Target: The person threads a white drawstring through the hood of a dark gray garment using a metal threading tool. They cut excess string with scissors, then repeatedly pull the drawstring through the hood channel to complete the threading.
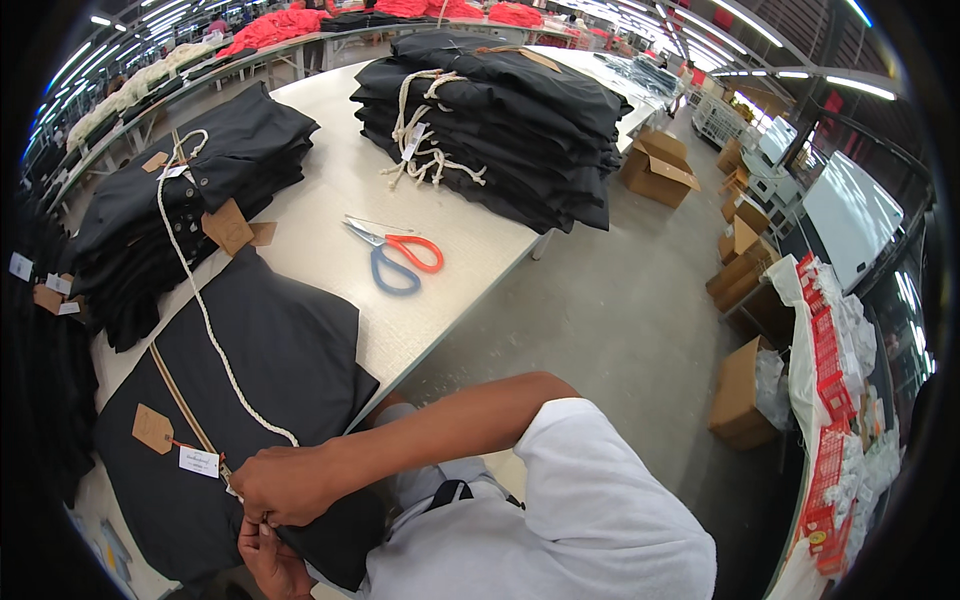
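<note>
A black garment [277,337] with a brass-coloured zipper [184,397] lies across the near corner of the table. My right hand [289,484] is closed on the garment at the zipper's lower end. Below it, my left hand [274,559] pinches the same edge, fingertips meeting the right ones; what lies between them is hidden. A white braided cord [206,319] runs from the folded stack down to my right hand. Beside the zipper are a brown card tag [152,428] and a white printed tag [199,461]. Scissors [394,255] with one red and one blue handle lie spread on the table.
Folded black garments [187,195] with card tags are stacked at the left. A taller stack [487,127] with knotted white cords stands farther back on the pale table [330,202]. Cardboard boxes [660,169] and red plastic crates [829,360] stand to the right, across the aisle.
</note>
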`<state>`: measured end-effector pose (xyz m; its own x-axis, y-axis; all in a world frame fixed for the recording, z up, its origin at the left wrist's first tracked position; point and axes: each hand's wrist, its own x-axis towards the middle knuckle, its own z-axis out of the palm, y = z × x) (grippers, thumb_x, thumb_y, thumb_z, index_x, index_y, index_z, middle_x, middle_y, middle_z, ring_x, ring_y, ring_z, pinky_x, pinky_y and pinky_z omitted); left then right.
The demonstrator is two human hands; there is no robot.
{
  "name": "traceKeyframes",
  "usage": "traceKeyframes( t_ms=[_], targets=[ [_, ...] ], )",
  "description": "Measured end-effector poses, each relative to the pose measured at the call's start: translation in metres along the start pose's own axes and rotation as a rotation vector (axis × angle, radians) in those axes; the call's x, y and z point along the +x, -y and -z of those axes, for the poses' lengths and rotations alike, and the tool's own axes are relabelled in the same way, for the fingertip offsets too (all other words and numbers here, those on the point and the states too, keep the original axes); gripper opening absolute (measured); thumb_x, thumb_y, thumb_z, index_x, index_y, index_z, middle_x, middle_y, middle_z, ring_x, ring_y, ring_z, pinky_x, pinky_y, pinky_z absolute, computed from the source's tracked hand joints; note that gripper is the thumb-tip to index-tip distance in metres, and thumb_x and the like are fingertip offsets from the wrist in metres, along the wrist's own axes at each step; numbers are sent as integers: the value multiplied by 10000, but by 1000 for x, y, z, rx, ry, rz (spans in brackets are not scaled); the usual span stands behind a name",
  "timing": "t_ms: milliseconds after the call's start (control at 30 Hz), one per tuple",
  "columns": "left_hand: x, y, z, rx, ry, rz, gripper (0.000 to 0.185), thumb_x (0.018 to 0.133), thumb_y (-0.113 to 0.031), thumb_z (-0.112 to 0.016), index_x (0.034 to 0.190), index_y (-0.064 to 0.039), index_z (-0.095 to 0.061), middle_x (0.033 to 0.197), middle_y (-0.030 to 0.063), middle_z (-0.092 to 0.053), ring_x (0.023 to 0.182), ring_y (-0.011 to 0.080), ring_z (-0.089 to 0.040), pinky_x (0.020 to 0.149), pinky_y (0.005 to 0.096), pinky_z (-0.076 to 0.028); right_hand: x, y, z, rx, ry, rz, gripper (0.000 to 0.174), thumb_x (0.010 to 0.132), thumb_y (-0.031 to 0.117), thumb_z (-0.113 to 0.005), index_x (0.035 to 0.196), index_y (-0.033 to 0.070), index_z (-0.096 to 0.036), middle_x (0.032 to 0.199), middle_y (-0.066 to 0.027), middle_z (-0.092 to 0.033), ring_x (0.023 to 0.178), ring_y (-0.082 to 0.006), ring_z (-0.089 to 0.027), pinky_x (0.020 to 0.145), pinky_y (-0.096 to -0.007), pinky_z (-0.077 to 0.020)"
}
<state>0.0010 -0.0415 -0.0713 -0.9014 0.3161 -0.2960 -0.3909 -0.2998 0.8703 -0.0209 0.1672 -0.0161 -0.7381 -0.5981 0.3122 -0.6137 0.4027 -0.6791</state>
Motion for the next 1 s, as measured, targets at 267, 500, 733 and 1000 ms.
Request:
traceKeyframes(
  t_ms=[267, 500, 733, 1000],
  targets=[
    [-4, -2, 33, 82, 92, 11, 288, 975, -112, -689, 1224, 16, -620, 905, 23, -652, 751, 73, -558, 638, 199, -427, 11, -10, -6, 113, 32, 5, 135, 719, 46, -756, 841, -7, -734, 814, -165, -660, 786, -349, -690, 675, -442, -535],
    [-35, 8, 60, 477, -20, -62, 136, 946, -61, -689, 1068, -2, -680, 891, 1, -643, 757, 73, -527, 663, 228, -433, 15, -8, 3, 187, 34, -121, 96, 695, 26, -690, 773, 3, -740, 683, -126, -706, 659, -285, -705, 656, -383, -563],
    [-29, -11, 26, 476, -5, -165, 99, 928, -40, -696, 1011, 10, -677, 875, -7, -637, 776, 80, -523, 695, 236, -436, 14, -22, -14, 178, 3, -11, 108, 708, 34, -708, 802, -1, -749, 710, -137, -711, 695, -289, -712, 667, -394, -564],
    [-23, -22, 9, 440, 83, -218, 58, 921, -41, -707, 929, -8, -659, 822, -38, -602, 731, 56, -489, 664, 212, -398, 12, -21, 12, 152, 118, 59, 150, 727, 68, -730, 867, 20, -757, 798, -126, -724, 791, -289, -714, 693, -399, -543]
  ],
)
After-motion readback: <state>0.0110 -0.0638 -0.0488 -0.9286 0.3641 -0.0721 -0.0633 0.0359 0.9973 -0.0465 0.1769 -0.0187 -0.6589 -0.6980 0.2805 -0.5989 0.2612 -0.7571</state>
